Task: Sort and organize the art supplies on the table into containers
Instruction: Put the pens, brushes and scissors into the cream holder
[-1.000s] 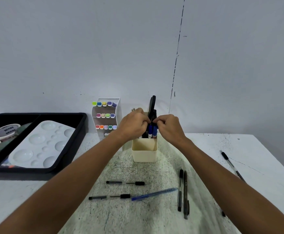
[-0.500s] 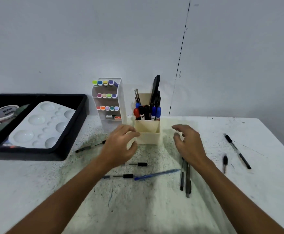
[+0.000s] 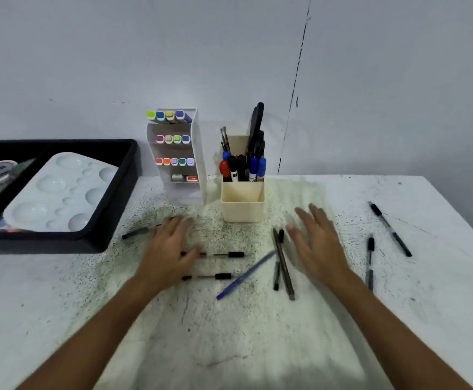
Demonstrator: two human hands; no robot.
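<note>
Cream holder (image 3: 242, 205) far centre, markers inside. Your left hand (image 3: 170, 250) and right hand (image 3: 318, 243) flat, fingers spread, grasping nothing, over scattered pens (image 3: 283, 263).

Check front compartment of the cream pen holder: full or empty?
Empty. The cream pen holder shows a bare front pocket; markers stand only in the rear section.

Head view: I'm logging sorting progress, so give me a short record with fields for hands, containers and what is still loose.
left hand: open, fingers spread over black pens, holding nothing
right hand: open, holding nothing
cream pen holder: upright; markers in rear section, front section looks empty
white marker rack: upright, coloured markers on its tiers
black tray: holds a white paint palette
loose on table: blue pen, several black pens
</note>
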